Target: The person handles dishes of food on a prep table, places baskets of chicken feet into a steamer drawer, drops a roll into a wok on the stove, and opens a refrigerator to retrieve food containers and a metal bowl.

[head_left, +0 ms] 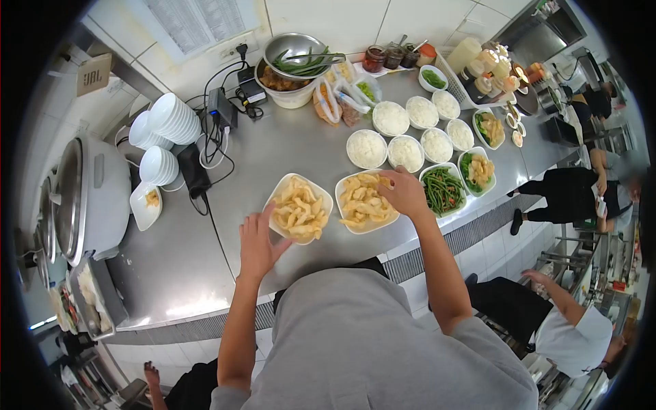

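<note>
The left hand (258,242) has its thumb and fingers spread apart around the near-left side of a white bowl (323,193) filled with pale fried strips (298,208). The right hand (408,196) bends its fingers over the far-right rim of a second white bowl (366,227), also heaped with fried strips; whether they pinch a piece or only touch, I cannot tell. Cooked green beans (443,190) sit just right of the right fingers, and bowls of white rice (365,148) stand beyond them. Left of the left fingers stretches bare steel counter (174,266).
</note>
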A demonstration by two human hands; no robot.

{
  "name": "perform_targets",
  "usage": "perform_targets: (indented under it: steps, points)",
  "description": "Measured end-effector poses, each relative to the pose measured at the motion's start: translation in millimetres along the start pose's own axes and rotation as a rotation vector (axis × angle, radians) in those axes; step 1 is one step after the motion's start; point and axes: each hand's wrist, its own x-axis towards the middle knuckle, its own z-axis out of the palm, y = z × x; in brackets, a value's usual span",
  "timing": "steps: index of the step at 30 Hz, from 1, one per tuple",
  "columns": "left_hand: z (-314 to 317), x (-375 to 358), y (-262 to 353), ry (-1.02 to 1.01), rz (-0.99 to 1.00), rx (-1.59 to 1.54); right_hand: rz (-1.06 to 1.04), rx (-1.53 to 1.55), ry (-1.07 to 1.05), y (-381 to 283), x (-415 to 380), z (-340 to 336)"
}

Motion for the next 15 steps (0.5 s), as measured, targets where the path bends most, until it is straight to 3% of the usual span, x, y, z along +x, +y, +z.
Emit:
perform_targets:
  steps: [2, 6, 8, 12, 15]
  points:
    - [2.2, 11.9, -2.4, 0.090, -0.059, -0.009, -0.040, -0.015, -0.088, 0.6, 9.3, 1.3]
    - [-12.8, 12.5, 5.5, 0.006, 0.029, -0.034, -0.109, 0.087, -0.244, -7.7, 13.6, -18.7]
    - [-14.4, 5.6, 5.1, -0.061, 0.060, -0.061, -0.172, 0.084, -0.230, -2.3, 14.9, -18.6]
    - [2.1, 3.1, -5.7, 0.004, 0.061, 0.055, -0.290, 0.124, -0.213, 4.2, 17.7, -12.6]
    - [2.7, 21.2, -7.3, 0.049, -0.011, 0.008, -0.150, 0.129, -0.314, 0.1, 22.3, -13.2]
